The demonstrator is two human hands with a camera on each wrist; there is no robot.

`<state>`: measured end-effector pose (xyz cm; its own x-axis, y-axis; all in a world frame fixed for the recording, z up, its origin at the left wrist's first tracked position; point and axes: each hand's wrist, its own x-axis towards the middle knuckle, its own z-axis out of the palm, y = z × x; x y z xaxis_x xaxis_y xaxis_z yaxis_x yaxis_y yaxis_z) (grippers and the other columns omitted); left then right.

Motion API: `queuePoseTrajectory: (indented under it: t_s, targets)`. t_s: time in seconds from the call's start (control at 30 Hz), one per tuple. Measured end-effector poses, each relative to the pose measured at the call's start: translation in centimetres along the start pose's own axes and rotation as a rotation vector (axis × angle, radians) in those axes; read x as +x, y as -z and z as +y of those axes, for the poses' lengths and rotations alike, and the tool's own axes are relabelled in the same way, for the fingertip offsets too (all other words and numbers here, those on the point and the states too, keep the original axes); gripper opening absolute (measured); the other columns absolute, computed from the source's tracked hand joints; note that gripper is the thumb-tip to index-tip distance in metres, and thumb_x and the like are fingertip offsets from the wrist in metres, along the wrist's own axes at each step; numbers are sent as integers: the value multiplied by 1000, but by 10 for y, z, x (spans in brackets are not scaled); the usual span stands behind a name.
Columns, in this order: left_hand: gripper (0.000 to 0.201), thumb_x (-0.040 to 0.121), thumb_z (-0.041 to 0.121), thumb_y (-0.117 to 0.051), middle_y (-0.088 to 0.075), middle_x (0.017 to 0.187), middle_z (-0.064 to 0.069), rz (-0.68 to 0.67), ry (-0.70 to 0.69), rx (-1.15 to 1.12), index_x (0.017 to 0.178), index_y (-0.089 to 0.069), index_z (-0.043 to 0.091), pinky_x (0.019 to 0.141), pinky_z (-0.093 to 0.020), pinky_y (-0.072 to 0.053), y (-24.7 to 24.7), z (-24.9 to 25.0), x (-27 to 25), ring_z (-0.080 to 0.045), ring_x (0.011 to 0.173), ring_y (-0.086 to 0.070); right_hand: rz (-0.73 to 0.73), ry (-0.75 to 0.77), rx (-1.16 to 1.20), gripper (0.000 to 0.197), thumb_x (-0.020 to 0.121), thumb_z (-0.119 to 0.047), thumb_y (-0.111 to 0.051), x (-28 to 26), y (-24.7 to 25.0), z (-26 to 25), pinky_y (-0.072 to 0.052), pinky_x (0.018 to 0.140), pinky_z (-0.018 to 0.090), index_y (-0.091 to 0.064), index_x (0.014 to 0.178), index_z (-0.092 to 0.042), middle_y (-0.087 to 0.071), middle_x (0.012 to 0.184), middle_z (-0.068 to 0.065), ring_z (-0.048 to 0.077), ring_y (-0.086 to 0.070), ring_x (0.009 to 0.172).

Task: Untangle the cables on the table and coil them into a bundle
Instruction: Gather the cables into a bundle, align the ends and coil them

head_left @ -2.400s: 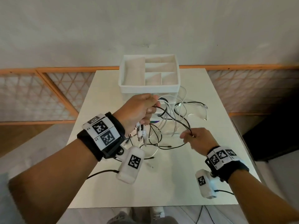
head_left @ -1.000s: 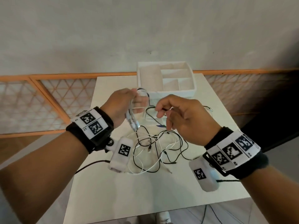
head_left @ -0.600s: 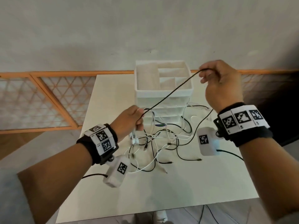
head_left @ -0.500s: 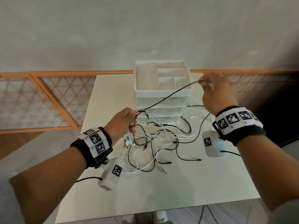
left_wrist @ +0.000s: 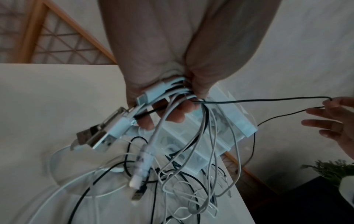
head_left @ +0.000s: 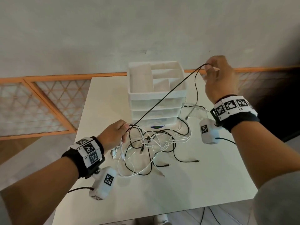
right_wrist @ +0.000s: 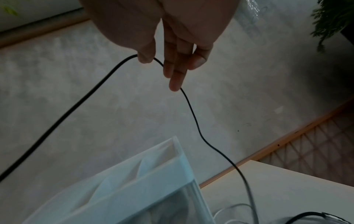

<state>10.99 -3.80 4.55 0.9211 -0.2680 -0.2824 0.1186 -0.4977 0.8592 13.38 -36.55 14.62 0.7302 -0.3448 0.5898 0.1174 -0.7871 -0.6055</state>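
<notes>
A tangle of black and white cables (head_left: 154, 143) lies on the white table (head_left: 194, 184) in front of me. My left hand (head_left: 115, 133) hovers just above its left side. It grips a bunch of cable ends, and their USB plugs (left_wrist: 107, 130) hang below the fist (left_wrist: 172, 98). From that fist one black cable (head_left: 162, 98) runs taut up and to the right. My raised right hand (head_left: 217, 75) pinches it between thumb and forefinger (right_wrist: 145, 57), the other fingers held straight. The rest of the black cable (right_wrist: 201, 133) drops from there to the table.
A white drawer unit (head_left: 155, 95) with an open compartment tray on top stands at the back of the table, right behind the tangle and under the taut cable. An orange lattice rail (head_left: 40, 111) runs along the wall. A green plant (right_wrist: 333, 22) is off to the right.
A second ago both hands were close together over the tangle. Since then the right hand has pulled the black cable up and to the right, while the left hand has sunk closer to the table.
</notes>
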Motion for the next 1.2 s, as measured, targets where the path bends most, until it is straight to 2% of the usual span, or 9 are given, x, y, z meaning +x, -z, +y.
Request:
queuePoseTrajectory:
  t_s: [0.13, 0.27, 0.43, 0.57, 0.7, 0.83, 0.93, 1.07, 1.2]
  targets:
    - [28, 103, 18, -41, -55, 65, -8, 62, 53, -30, 79, -50, 5, 69, -42, -47, -1, -7, 4, -26, 61, -55, 9, 4, -15, 19, 98, -21, -51, -10, 8, 9, -35, 61, 3, -61, 112, -13, -64, 99, -3, 14, -57, 74]
    - [27, 103, 15, -42, -54, 64, -9, 88, 13, -102, 85, -54, -1, 59, -37, -45, -3, 7, 6, -24, 55, -48, -156, -134, -71, 15, 98, -23, -56, -32, 9, 25, -53, 78, 28, -62, 111, -19, -68, 102, 2, 19, -64, 79]
    - [23, 103, 14, -43, -52, 65, -5, 15, -99, -178, 85, -54, 4, 51, -30, -36, -3, 35, 4, -18, 52, -38, -534, -287, -245, 42, 83, -17, -70, -100, -3, 36, -45, 98, 36, -60, 123, -26, -55, 127, 10, 31, -62, 105]
    - [18, 103, 12, -43, -50, 64, -4, -178, -147, -141, 89, -52, 4, 50, -29, -30, -17, 60, -2, -16, 50, -35, -585, -22, 53, 61, 78, -30, -77, -141, -30, -25, -49, 83, 29, -50, 133, -36, -48, 114, -2, 8, -52, 75]
    - [24, 103, 15, -44, -46, 60, 3, -288, -198, -96, 97, -52, -7, 51, -26, -30, -17, 68, -11, -11, 49, -35, -598, -44, -73, 47, 77, -52, -76, -142, -44, -41, -47, 76, 31, -64, 117, -32, -47, 97, -1, 16, -51, 82]
    - [46, 102, 39, -44, -40, 61, 5, -316, -205, -28, 91, -54, -5, 52, -26, -30, -4, 67, -24, -18, 56, -29, -757, -110, -201, 29, 82, -59, -63, -136, -47, -25, -41, 65, 29, -62, 69, -33, -52, 64, -11, 19, -55, 76]
    - [40, 101, 37, -47, -39, 59, 3, -313, -202, 114, 70, -54, 13, 47, -23, -36, 8, 60, -32, -21, 51, -31, -878, -151, -446, 21, 87, -51, -57, -125, -45, -15, -42, 71, 30, -71, 90, -36, -61, 83, -3, 27, -60, 90]
    - [30, 100, 33, -50, -58, 62, 11, -387, -183, 548, 77, -69, 26, 64, -16, -40, 18, 18, -34, -2, 58, -52, -577, -216, -534, 17, 86, -30, -60, -108, -38, 22, -49, 71, 34, -70, 100, -31, -71, 95, 8, 35, -65, 86]
    - [28, 99, 31, -51, -74, 103, -4, -233, 5, 760, 117, -71, 25, 84, -25, -44, 8, -40, -25, -24, 101, -65, -502, -227, -360, 29, 85, -17, -69, -138, -53, 54, -51, 84, 39, -67, 113, -25, -69, 113, 10, 34, -65, 94]
